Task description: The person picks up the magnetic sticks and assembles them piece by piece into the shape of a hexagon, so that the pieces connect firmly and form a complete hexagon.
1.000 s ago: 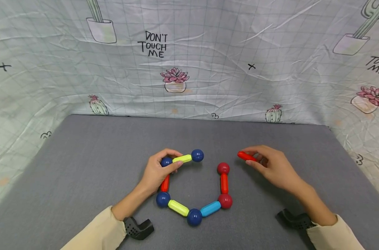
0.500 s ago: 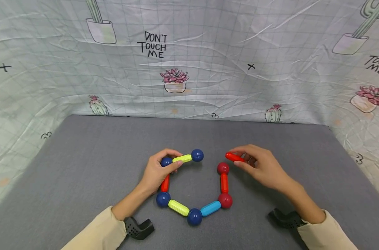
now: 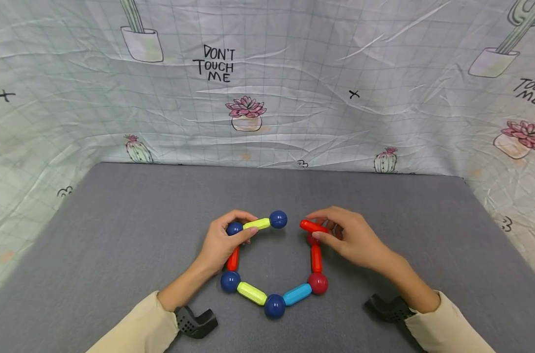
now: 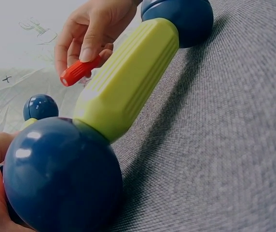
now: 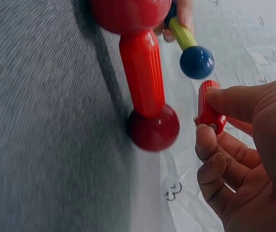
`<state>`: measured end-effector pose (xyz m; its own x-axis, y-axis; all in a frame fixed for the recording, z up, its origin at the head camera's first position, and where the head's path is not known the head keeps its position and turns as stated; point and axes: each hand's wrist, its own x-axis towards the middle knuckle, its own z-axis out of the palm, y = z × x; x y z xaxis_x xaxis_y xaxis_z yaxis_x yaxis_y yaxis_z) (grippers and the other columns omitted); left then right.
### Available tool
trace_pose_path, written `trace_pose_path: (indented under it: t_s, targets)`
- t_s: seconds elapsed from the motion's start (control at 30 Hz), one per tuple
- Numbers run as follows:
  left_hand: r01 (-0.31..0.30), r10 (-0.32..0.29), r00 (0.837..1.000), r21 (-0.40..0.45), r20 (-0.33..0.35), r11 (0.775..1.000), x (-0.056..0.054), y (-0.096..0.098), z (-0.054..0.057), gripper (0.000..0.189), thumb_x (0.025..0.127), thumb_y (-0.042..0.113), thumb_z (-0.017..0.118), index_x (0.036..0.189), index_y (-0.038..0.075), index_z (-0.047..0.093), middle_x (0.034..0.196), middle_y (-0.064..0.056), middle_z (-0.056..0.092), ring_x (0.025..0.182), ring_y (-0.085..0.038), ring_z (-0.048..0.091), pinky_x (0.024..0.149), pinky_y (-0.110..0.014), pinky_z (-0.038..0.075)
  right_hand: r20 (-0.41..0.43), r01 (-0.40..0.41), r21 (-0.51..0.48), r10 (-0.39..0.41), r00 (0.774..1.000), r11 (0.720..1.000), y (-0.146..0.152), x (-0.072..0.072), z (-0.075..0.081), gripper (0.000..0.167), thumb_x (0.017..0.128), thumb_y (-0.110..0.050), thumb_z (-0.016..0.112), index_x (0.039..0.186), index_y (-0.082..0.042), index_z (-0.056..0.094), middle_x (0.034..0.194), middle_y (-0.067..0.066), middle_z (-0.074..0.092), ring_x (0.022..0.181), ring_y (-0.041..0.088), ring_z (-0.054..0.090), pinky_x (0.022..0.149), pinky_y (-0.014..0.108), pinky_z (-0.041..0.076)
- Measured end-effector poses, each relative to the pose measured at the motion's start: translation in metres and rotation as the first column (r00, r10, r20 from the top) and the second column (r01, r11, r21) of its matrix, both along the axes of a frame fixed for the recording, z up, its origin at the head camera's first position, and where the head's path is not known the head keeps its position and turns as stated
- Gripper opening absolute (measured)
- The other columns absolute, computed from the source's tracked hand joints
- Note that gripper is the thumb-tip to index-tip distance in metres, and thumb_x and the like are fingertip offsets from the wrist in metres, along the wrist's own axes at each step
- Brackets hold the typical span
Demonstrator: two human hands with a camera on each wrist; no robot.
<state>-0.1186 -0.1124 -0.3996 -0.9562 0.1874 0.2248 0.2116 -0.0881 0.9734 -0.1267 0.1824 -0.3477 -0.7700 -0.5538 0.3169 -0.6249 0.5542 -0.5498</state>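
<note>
My left hand (image 3: 223, 240) grips a yellow-green magnetic rod (image 3: 257, 224) near a blue ball (image 3: 234, 228). Another blue ball (image 3: 278, 219) sits on that rod's right end. Between thumb and fingers, my right hand (image 3: 353, 238) pinches a loose red magnetic rod (image 3: 309, 225), its tip pointing toward that ball with a gap between. In the right wrist view the pinched red rod (image 5: 206, 113) stands apart from the red ball (image 5: 153, 128). A chain on the table links a red rod (image 3: 316, 260), a red ball (image 3: 318, 283), a light-blue rod (image 3: 298, 294) and a blue ball (image 3: 274, 306).
The chain continues left through a yellow-green rod (image 3: 252, 293), a blue ball (image 3: 230, 282) and an upright-running red rod (image 3: 233, 260). All rest on a grey table (image 3: 161, 206). A patterned cloth (image 3: 294, 73) hangs behind. Each wrist wears a black camera mount (image 3: 196, 322).
My right hand has moved left with the red rod, from right of the upper red ball to over it, close to the blue ball. The left hand has stayed in place.
</note>
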Motion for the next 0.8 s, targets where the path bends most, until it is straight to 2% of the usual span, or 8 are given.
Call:
trace_pose_path:
  t_s: [0.37, 0.6, 0.8]
  targets:
    - [0.002, -0.002, 1.000, -0.002, -0.003, 1.000, -0.001, 0.002, -0.001, 0.020, 0.084, 0.005, 0.073, 0.103, -0.001, 0.066, 0.093, -0.014, 0.060, 0.065, -0.019, 0.057, 0.061, -0.030, 0.053, 0.046, -0.026, -0.007, 0.027, 0.999, 1.000, -0.018, 0.000, -0.002, 0.033, 0.087, -0.018, 0.073, 0.119, -0.019, 0.065, 0.093, -0.010, 0.059, 0.068, 0.007, 0.051, 0.057, 0.024, 0.046]
    - [0.007, -0.007, 1.000, 0.006, 0.001, 1.000, -0.001, 0.003, 0.000, 0.020, 0.085, 0.004, 0.072, 0.103, -0.001, 0.066, 0.094, -0.014, 0.060, 0.065, -0.019, 0.057, 0.061, -0.030, 0.053, 0.037, -0.024, 0.008, 0.024, 0.999, 1.000, -0.023, -0.003, -0.003, 0.033, 0.088, -0.019, 0.072, 0.120, -0.020, 0.064, 0.090, -0.010, 0.057, 0.068, 0.007, 0.050, 0.056, 0.025, 0.046]
    - [0.002, -0.002, 1.000, -0.007, 0.004, 1.000, -0.001, 0.000, 0.001, 0.021, 0.086, 0.005, 0.072, 0.105, 0.000, 0.066, 0.096, -0.015, 0.060, 0.067, -0.019, 0.058, 0.062, -0.031, 0.054, 0.052, -0.020, 0.001, 0.020, 0.998, 1.000, -0.026, -0.009, -0.005, 0.033, 0.087, -0.018, 0.073, 0.119, -0.015, 0.065, 0.090, -0.009, 0.057, 0.069, 0.008, 0.050, 0.056, 0.025, 0.045]
